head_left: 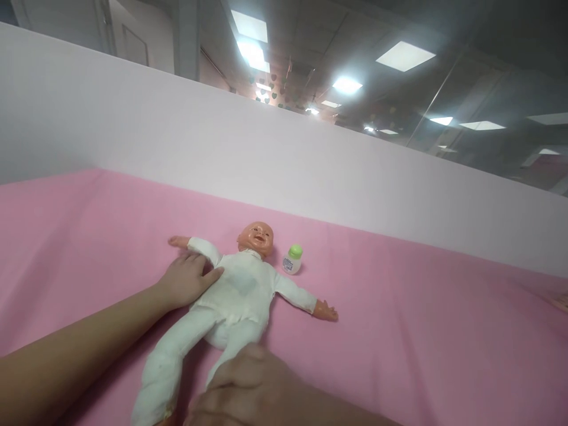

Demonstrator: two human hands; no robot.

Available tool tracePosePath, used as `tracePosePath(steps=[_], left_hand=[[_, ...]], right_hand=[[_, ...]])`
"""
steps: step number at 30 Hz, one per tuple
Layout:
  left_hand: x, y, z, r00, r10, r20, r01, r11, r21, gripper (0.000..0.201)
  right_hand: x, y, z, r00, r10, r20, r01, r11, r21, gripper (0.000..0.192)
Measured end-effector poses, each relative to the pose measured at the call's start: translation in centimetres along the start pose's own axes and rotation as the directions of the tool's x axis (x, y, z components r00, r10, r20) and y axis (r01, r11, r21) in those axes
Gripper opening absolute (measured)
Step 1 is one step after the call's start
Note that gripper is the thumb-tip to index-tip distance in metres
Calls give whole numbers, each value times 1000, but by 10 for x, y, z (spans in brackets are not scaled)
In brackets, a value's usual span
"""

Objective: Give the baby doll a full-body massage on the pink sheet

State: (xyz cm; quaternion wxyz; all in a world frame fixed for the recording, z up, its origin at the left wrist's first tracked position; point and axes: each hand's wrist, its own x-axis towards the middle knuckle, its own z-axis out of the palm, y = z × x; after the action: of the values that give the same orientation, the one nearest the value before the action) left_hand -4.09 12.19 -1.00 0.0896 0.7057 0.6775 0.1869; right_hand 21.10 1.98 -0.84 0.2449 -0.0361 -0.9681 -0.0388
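Observation:
A baby doll (242, 287) with a bald plastic head and a white cloth body lies on its back, arms spread wide. My left hand (185, 281) holds the side of its torso, thumb across the chest and fingers by the armpit and upper arm. Lower in the head view, my right hand (248, 390) is slightly blurred and curls over one of the doll's legs, hiding the lower part of it. The other leg stretches to the bottom edge. Beside the doll's head stands a small clear bottle (291, 263) with a green cap.
Under the doll spreads a pink sheet (377, 331) with soft folds. A white wall panel (266, 154) rises along its far edge. Beyond it are a door (142, 35), glass and ceiling lights. A small pinkish object (560, 302) shows at the right edge, too cut off to name.

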Motion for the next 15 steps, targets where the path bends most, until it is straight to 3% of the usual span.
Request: tracePosePath(steps=[3,7,11,15], left_hand=[[2,-5,4,999,0,32,-1,1000,24,57],[3,-8,6,1000,6,9,-6,1000,-5,57],[1,-5,2,999,2,-33,-4,999,-53,58],[0,-1,0,993,64,-99,-73,993,-89,64]], right_hand=[[1,-2,15,989,-5,145,3,1000,13,22],[0,0,30,977,-37,210,18,996,91,23],[-1,2,29,987,-43,153,18,987,163,25],[1,3,9,999,-37,26,30,968,249,35]])
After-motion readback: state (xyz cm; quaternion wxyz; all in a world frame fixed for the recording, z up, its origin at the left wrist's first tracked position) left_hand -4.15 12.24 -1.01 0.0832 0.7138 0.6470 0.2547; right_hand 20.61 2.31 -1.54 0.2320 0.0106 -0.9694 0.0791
